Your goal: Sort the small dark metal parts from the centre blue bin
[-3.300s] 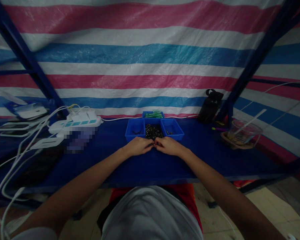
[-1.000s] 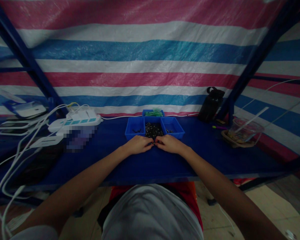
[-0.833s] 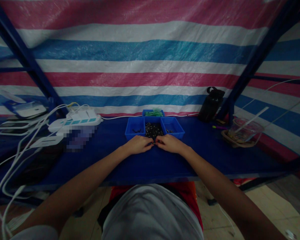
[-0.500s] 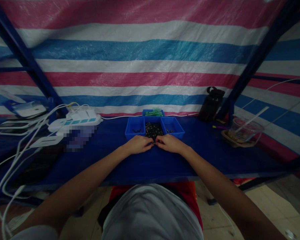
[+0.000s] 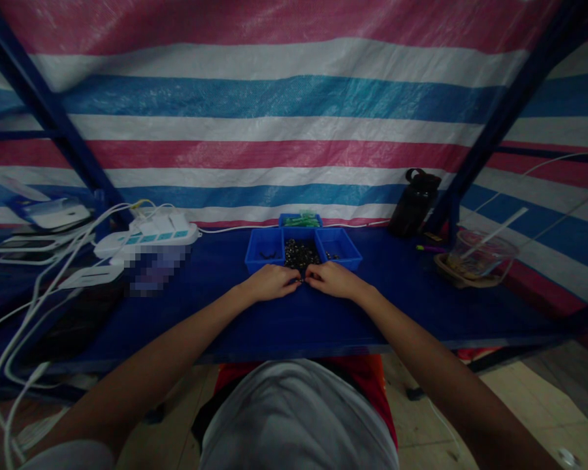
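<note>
My left hand point(image 5: 273, 282) and my right hand point(image 5: 334, 279) meet at the front of the blue bins, fingertips pinched close together. Between them is a tiny dark metallic piece point(image 5: 302, 281), too small to name, touched by both hands. Just beyond lies the middle blue bin, heaped with small dark shiny parts point(image 5: 300, 252). The left blue bin point(image 5: 255, 261) has a few dark thin pieces in it. A few small shiny bits lie in the right blue bin point(image 5: 347, 248). Behind these, another bin holds green packets point(image 5: 301, 220).
On the blue table point(image 5: 294, 333), a white power strip point(image 5: 147, 240) with cables and several phones point(image 5: 32, 243) occupy the left. At right are a black bottle point(image 5: 414, 203) and a clear plastic cup point(image 5: 487, 251) on a brown tray. Blue metal posts flank a striped sheet.
Almost nothing differs. Both hands stay in the same place with their fingertips together, and the bins have not moved.
</note>
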`<state>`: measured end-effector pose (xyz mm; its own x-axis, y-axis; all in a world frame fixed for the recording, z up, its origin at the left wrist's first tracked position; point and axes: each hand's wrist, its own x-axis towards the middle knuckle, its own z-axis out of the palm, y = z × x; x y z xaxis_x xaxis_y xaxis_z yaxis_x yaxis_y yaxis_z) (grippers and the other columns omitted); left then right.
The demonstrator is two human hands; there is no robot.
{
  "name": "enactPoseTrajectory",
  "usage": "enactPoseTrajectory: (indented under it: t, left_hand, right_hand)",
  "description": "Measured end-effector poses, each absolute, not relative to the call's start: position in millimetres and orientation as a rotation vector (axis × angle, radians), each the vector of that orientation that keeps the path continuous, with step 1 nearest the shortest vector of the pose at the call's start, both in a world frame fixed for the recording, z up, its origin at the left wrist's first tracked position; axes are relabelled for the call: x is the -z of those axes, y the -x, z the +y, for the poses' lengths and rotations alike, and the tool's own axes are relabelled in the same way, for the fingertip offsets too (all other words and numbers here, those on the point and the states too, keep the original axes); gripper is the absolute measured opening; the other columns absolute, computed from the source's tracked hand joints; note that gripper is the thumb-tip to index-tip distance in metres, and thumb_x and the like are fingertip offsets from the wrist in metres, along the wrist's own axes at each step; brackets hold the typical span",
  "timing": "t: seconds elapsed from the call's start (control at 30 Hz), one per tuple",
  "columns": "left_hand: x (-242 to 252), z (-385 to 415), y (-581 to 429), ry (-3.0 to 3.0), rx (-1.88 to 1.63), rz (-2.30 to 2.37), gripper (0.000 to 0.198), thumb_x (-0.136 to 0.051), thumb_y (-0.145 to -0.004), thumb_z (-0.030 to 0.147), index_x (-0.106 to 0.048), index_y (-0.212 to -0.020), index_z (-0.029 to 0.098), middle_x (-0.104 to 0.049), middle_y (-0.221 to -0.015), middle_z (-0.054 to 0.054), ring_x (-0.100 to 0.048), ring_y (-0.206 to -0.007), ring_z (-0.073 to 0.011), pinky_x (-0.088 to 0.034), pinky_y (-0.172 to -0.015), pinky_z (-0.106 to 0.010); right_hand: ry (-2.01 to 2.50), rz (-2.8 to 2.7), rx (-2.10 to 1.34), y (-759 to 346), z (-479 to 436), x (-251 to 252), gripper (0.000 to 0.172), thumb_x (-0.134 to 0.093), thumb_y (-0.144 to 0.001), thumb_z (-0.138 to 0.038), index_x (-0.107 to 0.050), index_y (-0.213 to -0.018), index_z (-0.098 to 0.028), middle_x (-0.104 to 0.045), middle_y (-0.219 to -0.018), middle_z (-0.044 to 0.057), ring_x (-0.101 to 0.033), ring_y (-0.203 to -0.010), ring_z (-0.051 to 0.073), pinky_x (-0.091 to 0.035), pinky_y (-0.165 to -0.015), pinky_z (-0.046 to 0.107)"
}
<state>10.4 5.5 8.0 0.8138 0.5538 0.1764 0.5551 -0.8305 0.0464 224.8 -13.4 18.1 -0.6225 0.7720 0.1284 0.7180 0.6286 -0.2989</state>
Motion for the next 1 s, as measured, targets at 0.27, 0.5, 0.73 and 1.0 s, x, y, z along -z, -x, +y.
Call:
enactPoseTrajectory:
  t: [0.27, 0.5, 0.73, 1.0]
  left_hand:
    - [-7.0, 6.0, -10.2, 2.991, 0.278, -0.916, 0.022, -0.044, -0.092, 0.034, -0.061, -0.097, 0.020, -0.066, -0.084, -0.002, -0.062, -0.072, -0.0136, -0.040, -0.062, -0.021]
    - [-6.9, 6.0, -10.1, 2.984, 0.288, -0.914, 0.022, -0.044, -0.092, 0.034, -0.061, -0.097, 0.021, -0.066, -0.083, -0.001, -0.062, -0.071, -0.0135, -0.040, -0.061, -0.021]
    - [-7.6, 5.8, -10.0, 2.997, 0.293, -0.914, 0.023, -0.044, -0.092, 0.034, -0.061, -0.098, 0.020, -0.066, -0.083, -0.002, -0.062, -0.071, -0.0138, -0.041, -0.062, -0.021]
    - [-8.5, 5.6, -10.2, 2.992, 0.283, -0.925, 0.023, -0.044, -0.092, 0.035, -0.061, -0.098, 0.020, -0.066, -0.084, -0.002, -0.062, -0.073, -0.0143, -0.041, -0.062, -0.021]
  right_hand:
    - [1.213, -2.607, -0.313, -225.0, -12.9, -17.1, 0.015, -0.052, -0.088, -0.025, -0.062, -0.095, -0.017, -0.065, -0.072, 0.002, -0.056, -0.063, 0.011, -0.030, -0.058, 0.021]
    - [1.231, -2.601, -0.322, -225.0, -14.1, -18.7, 0.016, -0.052, -0.088, -0.026, -0.062, -0.095, -0.016, -0.065, -0.072, 0.002, -0.057, -0.065, 0.011, -0.031, -0.059, 0.021]
    - [1.221, -2.604, -0.318, -225.1, -13.2, -17.9, 0.016, -0.052, -0.088, -0.026, -0.062, -0.096, -0.017, -0.066, -0.072, 0.002, -0.057, -0.065, 0.012, -0.031, -0.059, 0.021]
    - [1.214, -2.605, -0.318, -225.0, -12.9, -16.1, 0.016, -0.051, -0.088, -0.026, -0.062, -0.095, -0.017, -0.065, -0.071, 0.002, -0.056, -0.063, 0.012, -0.031, -0.059, 0.021]
